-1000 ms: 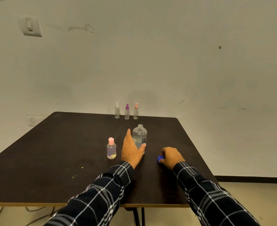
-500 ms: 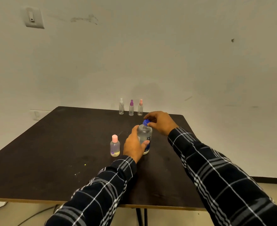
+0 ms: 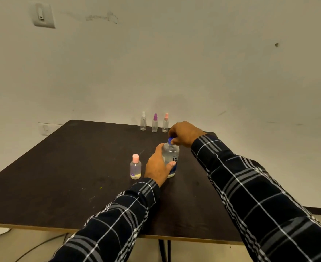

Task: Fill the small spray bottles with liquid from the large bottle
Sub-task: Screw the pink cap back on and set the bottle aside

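The large clear bottle (image 3: 172,157) stands upright near the middle of the dark table (image 3: 70,167). My left hand (image 3: 158,165) is wrapped around its body from the left. My right hand (image 3: 184,133) pinches the blue cap (image 3: 170,140) on the bottle's neck from above. Three small spray bottles stand in a row at the table's far edge: a white-topped spray bottle (image 3: 143,121), a purple-topped spray bottle (image 3: 155,122) and a pink-topped spray bottle (image 3: 165,122).
A small round bottle with a pink cap (image 3: 135,167) and a little yellowish liquid stands just left of my left hand. A wall rises behind the table, with a switch (image 3: 42,15) high on the left. Cables lie on the floor below.
My right hand lifted the blue cap from the table at the right and brought it onto the large bottle's neck. My left hand kept hold of the bottle.
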